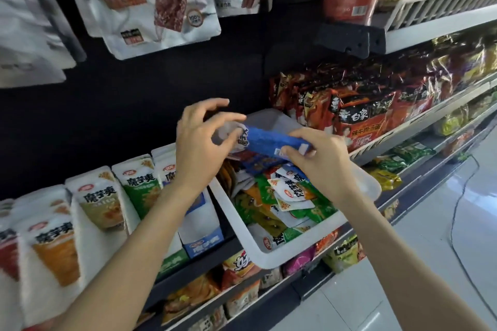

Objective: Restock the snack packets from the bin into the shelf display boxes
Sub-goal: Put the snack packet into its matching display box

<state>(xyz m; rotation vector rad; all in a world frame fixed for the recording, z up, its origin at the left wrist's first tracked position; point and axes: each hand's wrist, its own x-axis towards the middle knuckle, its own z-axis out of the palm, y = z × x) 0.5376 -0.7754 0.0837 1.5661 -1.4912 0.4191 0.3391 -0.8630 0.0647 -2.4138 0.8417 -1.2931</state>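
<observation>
Head view shows two bare hands over one white plastic bin [271,252] that rests tilted on the shelf edge, just right of a row of display boxes [96,207]. At least five of these boxes can be counted, in orange, tan, green and blue, though the leftmost are blurred and cut off by the frame edge and the blue box [201,228] is partly hidden behind the left forearm. One blue snack packet [271,140] is held above the bin: the right hand [320,158] pinches its right end between thumb and curled fingers, while the left hand [201,137] has thumb and one finger closed on its left end, the other fingers spread and lifted. Loose packets [282,201] fill the bin in a heap, green, white, orange and blue, too jumbled to count. The boxes and several packets read 魔芋爽. Behind the bin stands a stack of red instant-noodle packs [355,115] marked 白象. Above hang white jerky pouches [150,5], one with a round "100%" badge; their larger characters are smeared by motion. Lower shelves hold more snack bags [236,271], their writing too small and blurred to read.
</observation>
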